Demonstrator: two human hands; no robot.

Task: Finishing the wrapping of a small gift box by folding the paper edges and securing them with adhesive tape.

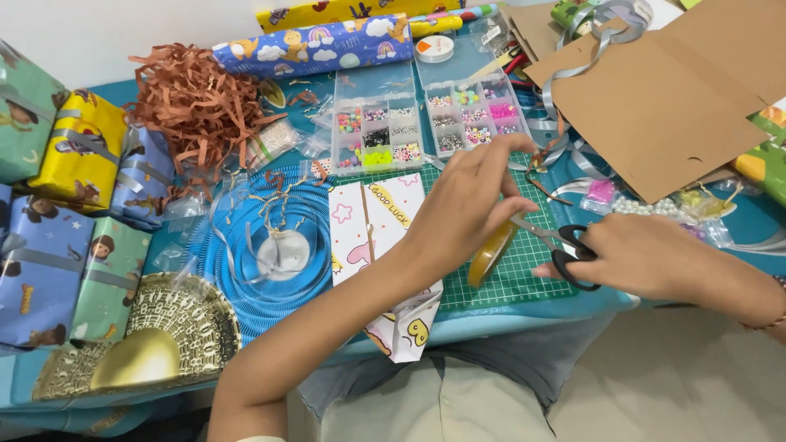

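My left hand [468, 196] pinches a roll of clear yellowish tape [490, 254] over the green cutting mat [524, 270]. My right hand [647, 255] grips black-handled scissors [565, 245], whose blades point left toward the tape beneath my left fingers. A white paper gift bag [372, 237] with pink and yellow cartoon prints lies under my left forearm and hangs over the table's front edge.
Two clear bead organiser boxes [377, 131] sit behind the mat. Brown shredded paper [192, 102], wrapped gifts [82, 155], rolls of gift wrap [315, 47], a blue ribbed disc [270, 245], a gold doily plate [184, 323] and folded cardboard [671, 90] crowd the table.
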